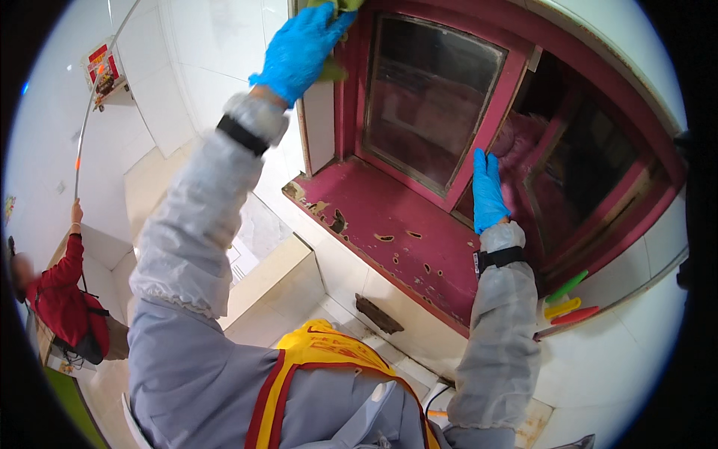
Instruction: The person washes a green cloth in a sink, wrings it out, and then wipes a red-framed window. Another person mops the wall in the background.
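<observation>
My left hand [298,56], in a blue glove, is raised to the upper left corner of the maroon window frame [346,82]. It presses a yellow-green cloth [333,72] there, which shows above and below the glove. My right hand [489,196], gloved in blue too, rests with straight fingers along the edge of the window sash [502,101], beside the gap between the panes. Nothing shows in its fingers. The glass pane [430,93] between my hands looks dusty. Below it lies the maroon sill [389,217], its paint chipped and peeling.
Green, yellow and red handles [566,305] stick out at the wall right of my right forearm. At far left, a person in a red jacket [63,280] holds up a long pole [90,112]. A cream ledge [273,280] juts out below my left arm.
</observation>
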The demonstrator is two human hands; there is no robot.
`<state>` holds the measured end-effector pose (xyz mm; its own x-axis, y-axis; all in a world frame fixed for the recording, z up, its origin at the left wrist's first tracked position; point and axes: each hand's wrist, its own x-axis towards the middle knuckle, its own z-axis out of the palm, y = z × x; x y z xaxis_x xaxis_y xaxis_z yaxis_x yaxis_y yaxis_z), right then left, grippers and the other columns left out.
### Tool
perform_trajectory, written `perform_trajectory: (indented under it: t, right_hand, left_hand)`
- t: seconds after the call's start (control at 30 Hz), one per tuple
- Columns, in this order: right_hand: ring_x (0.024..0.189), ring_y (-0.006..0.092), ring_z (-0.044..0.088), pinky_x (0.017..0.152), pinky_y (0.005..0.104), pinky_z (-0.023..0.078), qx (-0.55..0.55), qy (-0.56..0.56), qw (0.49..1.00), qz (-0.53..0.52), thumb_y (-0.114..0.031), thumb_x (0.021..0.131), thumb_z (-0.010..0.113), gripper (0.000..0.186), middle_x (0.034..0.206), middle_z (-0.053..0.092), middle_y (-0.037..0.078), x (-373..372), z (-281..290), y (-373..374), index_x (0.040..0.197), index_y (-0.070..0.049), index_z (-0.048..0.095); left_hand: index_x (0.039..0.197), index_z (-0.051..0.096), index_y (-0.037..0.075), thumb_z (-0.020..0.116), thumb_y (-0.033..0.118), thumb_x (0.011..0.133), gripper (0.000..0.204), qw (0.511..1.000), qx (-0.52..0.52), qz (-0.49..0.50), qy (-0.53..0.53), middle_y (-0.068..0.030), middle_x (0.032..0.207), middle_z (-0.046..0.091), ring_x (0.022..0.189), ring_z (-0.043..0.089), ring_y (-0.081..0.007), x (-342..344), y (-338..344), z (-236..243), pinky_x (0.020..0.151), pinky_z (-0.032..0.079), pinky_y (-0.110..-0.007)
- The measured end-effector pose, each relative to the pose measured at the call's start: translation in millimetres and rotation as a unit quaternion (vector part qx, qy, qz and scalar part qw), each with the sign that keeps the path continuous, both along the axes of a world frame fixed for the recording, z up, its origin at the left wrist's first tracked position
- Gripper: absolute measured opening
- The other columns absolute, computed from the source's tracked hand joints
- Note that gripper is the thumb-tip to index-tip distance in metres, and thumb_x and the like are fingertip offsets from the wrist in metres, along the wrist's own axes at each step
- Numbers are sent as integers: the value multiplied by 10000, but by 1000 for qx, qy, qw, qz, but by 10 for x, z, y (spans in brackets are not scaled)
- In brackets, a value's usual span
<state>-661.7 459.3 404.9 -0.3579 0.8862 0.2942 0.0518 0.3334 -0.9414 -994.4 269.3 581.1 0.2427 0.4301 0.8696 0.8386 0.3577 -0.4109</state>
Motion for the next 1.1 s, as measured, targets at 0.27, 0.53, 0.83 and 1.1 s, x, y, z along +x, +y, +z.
perform_trajectory:
  t: [0.27,0.53,0.83,1.1]
  right_hand:
    - [1412,310,324,1159,405,280,11,-2,1000,-9,-502,1008,457,720,1540,329,168,18,48,-53,1503,-9,283]
    - [1314,325,452,1092,412,365,51,29,998,-4,-431,1026,459,592,1435,472,177,-16,66,-89,1429,-1,403]
    - [1383,330,385,1136,406,321,44,10,999,-2,-499,1011,447,698,1504,395,203,-23,2,-14,1470,16,341]
    - [1417,342,340,1162,397,296,41,-35,996,-75,-514,1011,428,722,1533,355,211,-80,-101,49,1489,14,311]
  left_hand:
    - [1168,656,110,640,140,872,297,992,-104,61,-43,-131,1260,585,1140,573,-342,-326,548,-981,962,502,-421]
    - [913,748,184,595,33,771,258,898,-336,-1,-284,-87,982,704,959,656,-319,114,-34,-2168,827,549,-407]
    - [1208,608,49,476,-41,905,342,560,9,-507,-655,-99,1143,650,1034,642,-247,378,-156,-974,906,552,-384]
    - [1406,438,93,502,105,1005,406,414,273,-630,-598,-114,1242,584,1117,589,-270,316,984,403,932,537,-413]
